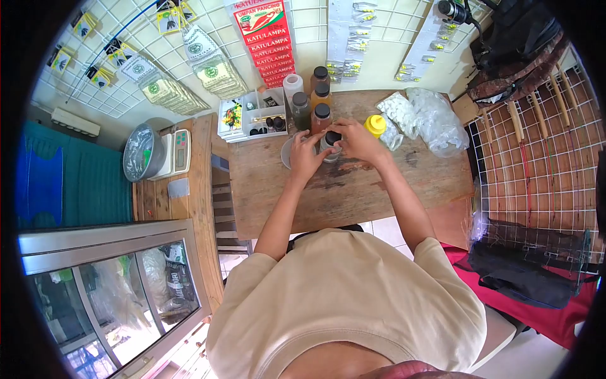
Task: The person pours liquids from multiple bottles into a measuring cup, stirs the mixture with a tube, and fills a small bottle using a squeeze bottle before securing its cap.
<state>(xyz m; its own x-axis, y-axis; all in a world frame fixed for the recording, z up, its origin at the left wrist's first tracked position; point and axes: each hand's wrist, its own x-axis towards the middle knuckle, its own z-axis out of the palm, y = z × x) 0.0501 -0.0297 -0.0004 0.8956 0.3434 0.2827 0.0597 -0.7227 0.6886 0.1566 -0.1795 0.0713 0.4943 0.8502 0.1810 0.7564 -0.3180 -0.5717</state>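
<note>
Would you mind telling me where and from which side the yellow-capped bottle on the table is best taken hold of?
Probably by its yellow cap, coming from above. The yellow-capped bottle stands upright just beyond the right hand, so the cap is its clearest part. Plastic bags crowd its right side and the hand blocks the near side, leaving the top freest.

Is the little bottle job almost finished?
Partway, it seems. Four capped bottles already stand at the back of the table. The left hand and right hand hold a dark-capped jar. A yellow-capped bottle waits beside them.
</note>
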